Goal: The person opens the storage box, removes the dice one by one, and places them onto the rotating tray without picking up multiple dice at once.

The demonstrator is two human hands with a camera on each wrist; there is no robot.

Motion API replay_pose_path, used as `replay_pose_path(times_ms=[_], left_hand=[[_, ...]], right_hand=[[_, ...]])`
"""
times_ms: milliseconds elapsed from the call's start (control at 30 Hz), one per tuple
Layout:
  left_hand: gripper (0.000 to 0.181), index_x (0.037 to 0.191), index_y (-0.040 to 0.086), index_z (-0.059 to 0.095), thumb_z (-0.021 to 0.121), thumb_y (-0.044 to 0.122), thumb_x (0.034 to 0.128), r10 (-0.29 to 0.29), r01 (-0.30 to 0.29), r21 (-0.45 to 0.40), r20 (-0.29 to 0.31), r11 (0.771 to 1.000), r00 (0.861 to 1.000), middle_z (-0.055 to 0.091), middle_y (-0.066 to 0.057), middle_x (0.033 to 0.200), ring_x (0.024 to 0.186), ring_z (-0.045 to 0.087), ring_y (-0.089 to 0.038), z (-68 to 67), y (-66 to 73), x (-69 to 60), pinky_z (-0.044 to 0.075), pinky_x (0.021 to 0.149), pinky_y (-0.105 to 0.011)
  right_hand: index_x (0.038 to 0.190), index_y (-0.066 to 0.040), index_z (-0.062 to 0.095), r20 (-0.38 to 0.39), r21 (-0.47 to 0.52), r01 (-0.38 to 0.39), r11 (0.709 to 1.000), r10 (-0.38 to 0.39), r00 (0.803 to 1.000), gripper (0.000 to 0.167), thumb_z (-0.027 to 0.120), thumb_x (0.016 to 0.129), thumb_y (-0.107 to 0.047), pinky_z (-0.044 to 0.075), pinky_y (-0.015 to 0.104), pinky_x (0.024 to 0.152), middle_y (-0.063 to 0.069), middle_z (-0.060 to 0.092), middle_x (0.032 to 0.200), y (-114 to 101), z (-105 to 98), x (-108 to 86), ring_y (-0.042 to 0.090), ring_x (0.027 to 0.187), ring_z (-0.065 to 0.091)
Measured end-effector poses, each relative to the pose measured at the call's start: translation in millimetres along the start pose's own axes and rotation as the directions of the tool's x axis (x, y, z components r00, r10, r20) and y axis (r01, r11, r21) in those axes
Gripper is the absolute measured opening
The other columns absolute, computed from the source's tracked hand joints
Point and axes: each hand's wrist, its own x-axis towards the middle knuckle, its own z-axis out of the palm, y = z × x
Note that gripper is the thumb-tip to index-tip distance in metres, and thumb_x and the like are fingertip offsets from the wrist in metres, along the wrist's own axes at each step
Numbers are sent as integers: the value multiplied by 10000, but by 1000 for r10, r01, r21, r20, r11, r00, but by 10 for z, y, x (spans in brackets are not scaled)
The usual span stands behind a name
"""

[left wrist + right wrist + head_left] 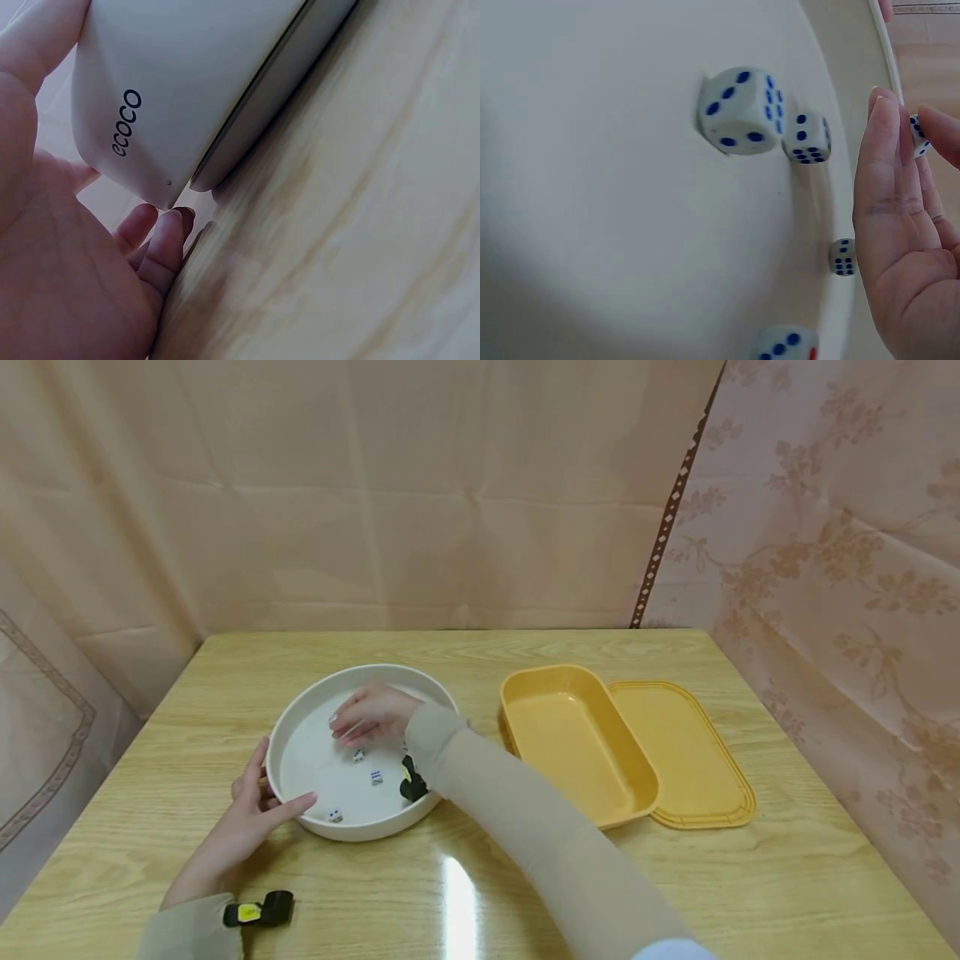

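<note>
A round white tray (300,760) with a raised rim stands on the left part of the table; "ecoco" is printed on its outer wall (150,97). My left hand (243,818) grips its left side, thumb over the rim and fingers curled at the underside. Over the tray, my right hand (378,710), slightly blurred, pinches a white die (919,136) with blue pips between thumb and fingers. Several more dice lie inside, among them one die (377,777) near the middle and another die (335,816) by the near rim.
To the right of the tray stands a yellow rectangular box (577,752), open at the top. Its flat yellow lid (686,752) lies beside it on the wooden table (360,902). Curtains (420,510) hang behind and at both sides.
</note>
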Motion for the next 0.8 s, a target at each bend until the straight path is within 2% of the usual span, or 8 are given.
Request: replay_pose_path(times_ms=[167, 267, 367, 433, 700, 800], left_hand=[[1120, 1548, 232, -257, 679, 335, 941, 6, -6, -9, -4, 1000, 1000, 30, -347, 1451, 1269, 452, -382, 1, -2, -4, 398, 781, -46], [1123, 1549, 234, -255, 684, 323, 939, 4, -4, -24, -6, 1000, 1000, 30, -355, 1463, 1263, 451, -384, 8, -5, -3, 417, 780, -59], [1123, 1545, 239, -263, 681, 317, 942, -2, 2, -36, -5, 999, 1000, 12, -368, 1483, 1258, 442, -388, 12, -9, 7, 430, 776, -73], [1122, 1544, 242, -266, 679, 319, 944, -8, 8, -38, -4, 999, 1000, 9, -371, 1492, 1255, 438, -389, 14, -11, 13, 432, 774, -80], [1132, 1541, 242, -270, 683, 340, 939, -25, 25, -34, 5, 999, 1000, 0, -365, 1493, 1296, 420, -410, 29, -1, 5, 408, 780, -58], [1137, 1543, 239, -266, 689, 339, 934, -18, 18, -24, -1, 1000, 1000, 0, -366, 1483, 1304, 426, -408, 36, -1, 2, 393, 787, -43]], right_hand=[[961, -1, 660, -5, 21, -22, 1000, 22, 1000, 71, 667, 900, 35, 574, 255, 611, 121, 704, 812, 76, 13, 36, 191, 679, 672], [996, 1, 658, -5, 23, -28, 999, 28, 1000, 105, 667, 898, 38, 575, 259, 628, 197, 731, 945, 96, 25, 33, 186, 684, 670], [1093, 28, 657, 4, 18, -21, 1000, 21, 1000, 194, 663, 900, 44, 580, 266, 652, 249, 709, 1104, 104, 32, 25, 181, 686, 670], [1153, 41, 647, 9, 20, -18, 1000, 18, 1000, 253, 660, 901, 48, 581, 268, 658, 256, 694, 1145, 103, 32, 20, 180, 687, 672], [1225, 53, 622, -11, 30, -1, 1000, 1, 1000, 333, 669, 895, 47, 579, 260, 651, 213, 729, 1065, 49, -39, -56, 187, 697, 679], [1222, 68, 608, -27, -10, 30, 999, -30, 999, 322, 662, 907, 23, 584, 270, 689, 207, 725, 1052, -6, -104, -89, 183, 709, 668]])
